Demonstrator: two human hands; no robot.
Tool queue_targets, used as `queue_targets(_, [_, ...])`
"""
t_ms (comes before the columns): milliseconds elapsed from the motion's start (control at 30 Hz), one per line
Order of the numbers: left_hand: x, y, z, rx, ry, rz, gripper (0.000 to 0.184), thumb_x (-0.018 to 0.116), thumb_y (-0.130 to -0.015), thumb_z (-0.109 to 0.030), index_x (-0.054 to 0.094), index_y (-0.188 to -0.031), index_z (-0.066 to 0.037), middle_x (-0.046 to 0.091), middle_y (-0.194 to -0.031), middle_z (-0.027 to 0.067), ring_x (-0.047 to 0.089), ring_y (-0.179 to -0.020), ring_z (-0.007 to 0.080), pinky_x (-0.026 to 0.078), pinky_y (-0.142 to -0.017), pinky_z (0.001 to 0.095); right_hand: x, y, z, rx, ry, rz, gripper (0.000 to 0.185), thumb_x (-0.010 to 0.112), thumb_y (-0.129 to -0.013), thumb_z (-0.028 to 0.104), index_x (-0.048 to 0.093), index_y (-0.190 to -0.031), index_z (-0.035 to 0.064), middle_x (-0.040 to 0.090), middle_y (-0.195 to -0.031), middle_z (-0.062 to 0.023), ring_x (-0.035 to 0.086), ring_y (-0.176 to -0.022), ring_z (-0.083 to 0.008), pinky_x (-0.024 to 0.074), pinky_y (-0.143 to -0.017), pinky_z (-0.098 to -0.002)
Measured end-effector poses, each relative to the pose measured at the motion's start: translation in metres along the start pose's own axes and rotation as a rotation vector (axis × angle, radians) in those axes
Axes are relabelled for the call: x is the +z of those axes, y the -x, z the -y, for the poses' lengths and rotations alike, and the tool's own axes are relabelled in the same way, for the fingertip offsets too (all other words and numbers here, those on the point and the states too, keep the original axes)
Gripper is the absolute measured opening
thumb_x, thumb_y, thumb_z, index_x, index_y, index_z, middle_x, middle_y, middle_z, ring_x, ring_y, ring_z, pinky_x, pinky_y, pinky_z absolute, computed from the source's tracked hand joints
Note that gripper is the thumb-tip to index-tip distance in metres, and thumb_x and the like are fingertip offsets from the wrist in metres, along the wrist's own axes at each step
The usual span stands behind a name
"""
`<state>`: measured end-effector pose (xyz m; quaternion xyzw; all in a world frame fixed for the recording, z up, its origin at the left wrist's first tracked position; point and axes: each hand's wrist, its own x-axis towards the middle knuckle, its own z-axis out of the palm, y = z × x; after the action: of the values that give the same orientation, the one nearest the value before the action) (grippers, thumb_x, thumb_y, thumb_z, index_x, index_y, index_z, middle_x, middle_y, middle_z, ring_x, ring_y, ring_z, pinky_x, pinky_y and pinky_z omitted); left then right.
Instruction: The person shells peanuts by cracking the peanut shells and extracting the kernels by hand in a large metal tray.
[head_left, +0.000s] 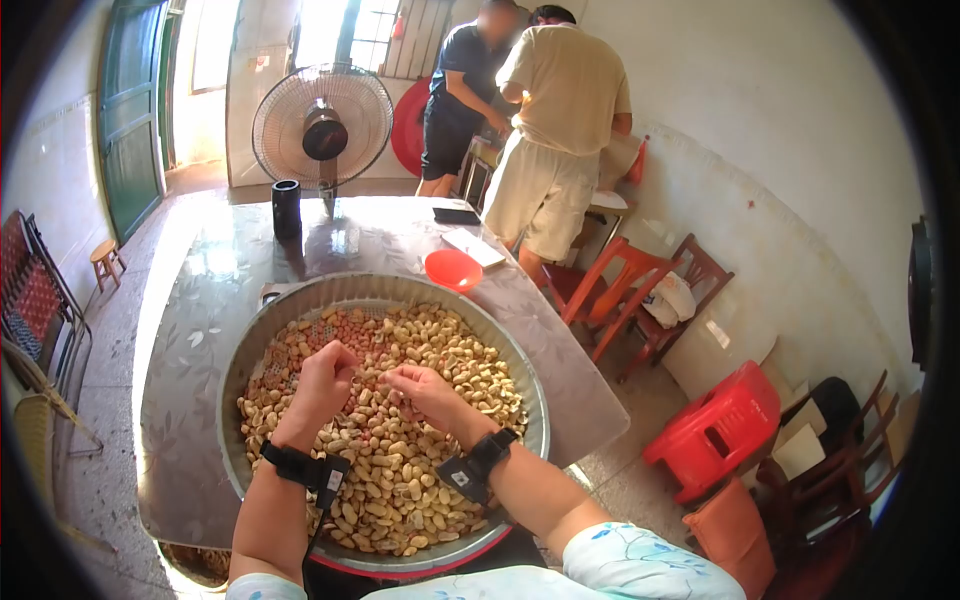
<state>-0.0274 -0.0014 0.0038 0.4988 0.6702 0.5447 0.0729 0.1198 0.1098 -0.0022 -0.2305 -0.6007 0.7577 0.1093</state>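
A wide round metal pan point(232, 440) stands on the table, full of unshelled peanuts point(400, 490). Reddish shelled kernels point(345, 328) lie toward its back left, on a perforated surface. Over the pan's left half is my left hand point(325, 385), its fingers curled closed; what they hold, if anything, is hidden. My right hand point(428, 392) is just to its right, thumb and fingers pinched together over the peanuts, with something too small to name. The two hands are close but apart. Each wrist wears a black band.
On the grey table point(200, 330) are a red bowl point(453, 269), a black cylinder point(286, 210), a white item point(473, 247) and a dark flat object point(456, 216). A fan point(323, 130) stands behind. Two people are beyond; chairs and red stools point(715, 425) are at right.
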Motion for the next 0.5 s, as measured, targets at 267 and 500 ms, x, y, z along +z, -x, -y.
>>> queue_targets(267, [0.025, 0.003, 0.005, 0.191, 0.11, 0.086, 0.005, 0.056, -0.07, 0.002, 0.055, -0.07, -0.002, 0.049, -0.06, 0.0075, 0.049, -0.056, 0.0139, 0.04, -0.051, 0.0262, 0.0, -0.002, -0.003, -0.195, 0.183, 0.084, 0.02, 0.052, -0.085, 0.027, 0.053, -0.074, 0.0098, 0.047, -0.062, 0.0057, 0.04, -0.048, -0.0025, 0.0331, -0.042, -0.0178])
queue_targets(500, [-0.002, -0.003, 0.004, -0.079, -0.188, 0.019, 0.009, 0.056, -0.074, -0.003, 0.061, -0.081, -0.002, 0.06, -0.073, 0.0076, 0.056, -0.065, 0.0133, 0.044, -0.056, 0.0259, -0.022, 0.0, 0.013, -0.197, -0.262, -0.013, 0.013, 0.051, -0.084, 0.019, 0.052, -0.08, 0.0064, 0.049, -0.066, -0.0007, 0.04, -0.049, -0.007, 0.0298, -0.038, -0.0156])
